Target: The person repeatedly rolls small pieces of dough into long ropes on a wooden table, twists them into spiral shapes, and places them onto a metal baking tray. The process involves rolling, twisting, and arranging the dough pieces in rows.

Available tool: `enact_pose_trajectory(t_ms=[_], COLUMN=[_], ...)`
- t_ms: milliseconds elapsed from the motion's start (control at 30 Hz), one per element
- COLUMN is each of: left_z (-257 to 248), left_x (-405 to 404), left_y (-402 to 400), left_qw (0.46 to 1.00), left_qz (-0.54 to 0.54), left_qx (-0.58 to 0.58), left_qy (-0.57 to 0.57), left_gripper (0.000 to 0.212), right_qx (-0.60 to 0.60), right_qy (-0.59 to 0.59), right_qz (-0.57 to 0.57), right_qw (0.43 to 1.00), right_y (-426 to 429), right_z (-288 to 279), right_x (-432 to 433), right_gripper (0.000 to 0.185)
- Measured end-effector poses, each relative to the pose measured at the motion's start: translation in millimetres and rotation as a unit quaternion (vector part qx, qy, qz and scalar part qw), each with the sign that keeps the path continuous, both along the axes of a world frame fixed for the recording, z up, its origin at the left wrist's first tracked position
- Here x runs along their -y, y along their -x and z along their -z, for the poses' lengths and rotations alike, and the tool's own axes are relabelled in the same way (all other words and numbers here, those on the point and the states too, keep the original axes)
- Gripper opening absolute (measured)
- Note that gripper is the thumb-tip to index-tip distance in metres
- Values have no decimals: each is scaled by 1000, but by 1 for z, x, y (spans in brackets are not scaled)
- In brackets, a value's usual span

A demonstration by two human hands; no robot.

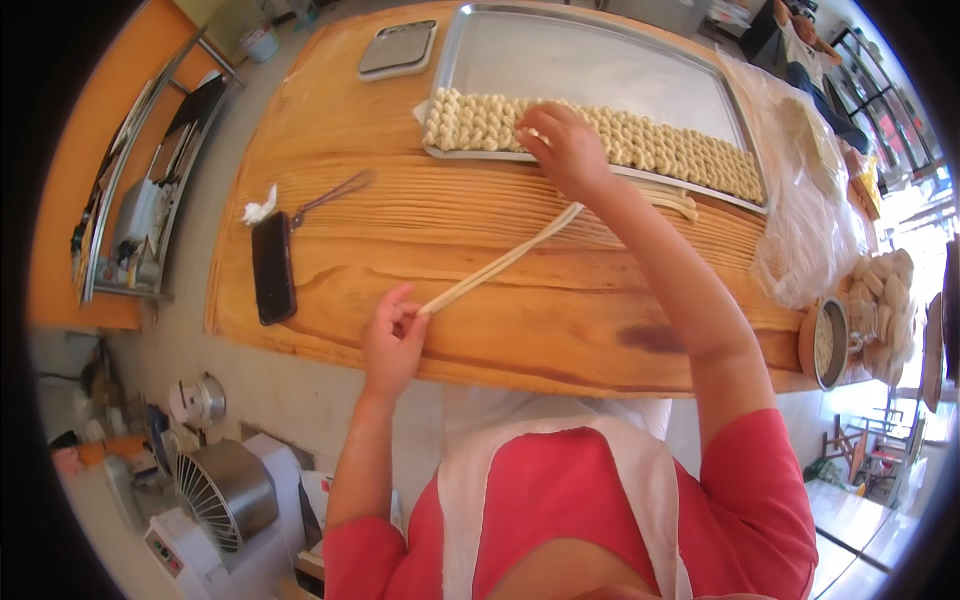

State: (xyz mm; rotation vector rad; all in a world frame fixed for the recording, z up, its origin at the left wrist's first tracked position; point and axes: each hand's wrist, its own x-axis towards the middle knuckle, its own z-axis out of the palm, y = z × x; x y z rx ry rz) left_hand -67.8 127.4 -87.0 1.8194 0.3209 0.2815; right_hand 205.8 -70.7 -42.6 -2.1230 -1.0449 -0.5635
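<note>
Between the fingertips of my left hand (395, 334) is the near end of a doubled dough strand (499, 262), stretched slantwise over the wooden table (337, 247). Its far end passes beneath my right forearm. My right hand (566, 146) is over rows of twisted dough pieces (660, 146) along the near side of a metal tray (570, 56); a pale bit of dough shows at its curled fingers, but whether it is gripped is hidden. More dough strands (675, 202) lie just below the tray, partly behind my forearm.
A phone (274, 268) with a strap and a crumpled tissue (260, 206) lie at left. A small metal tray (397, 49) is at the back. Plastic sheeting (795, 187) and a round bowl (825, 343) are at right. A person (806, 45) reclines beyond the table.
</note>
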Motion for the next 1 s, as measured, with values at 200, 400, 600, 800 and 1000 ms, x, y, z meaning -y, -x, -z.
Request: enact_pose_trajectory(t_ms=[200, 400, 600, 800, 1000], left_z=[-9, -10, -4, -9, -10], left_x=[2, 1, 3, 9, 15], left_y=[3, 0, 4, 0, -9], left_qw=[1000, 999, 997, 991, 995], left_qz=[5, 25, 72, 115, 92], left_qx=[-4, 15, 8, -4, 6], left_qy=[0, -45, -40, -72, -38], left_gripper=[38, 39, 41, 40, 35], right_qx=[131, 24, -124, -22, -33], right_qy=[-55, 89, 291, 190, 173], right_qz=[-92, -67, 23, 111, 77], right_qw=[986, 994, 948, 975, 981], right_y=[-9, 57, 189, 243, 204], right_z=[25, 22, 6, 5, 10], right_x=[-104, 8, 148, 184, 194], right_gripper=[17, 41, 81, 29, 14])
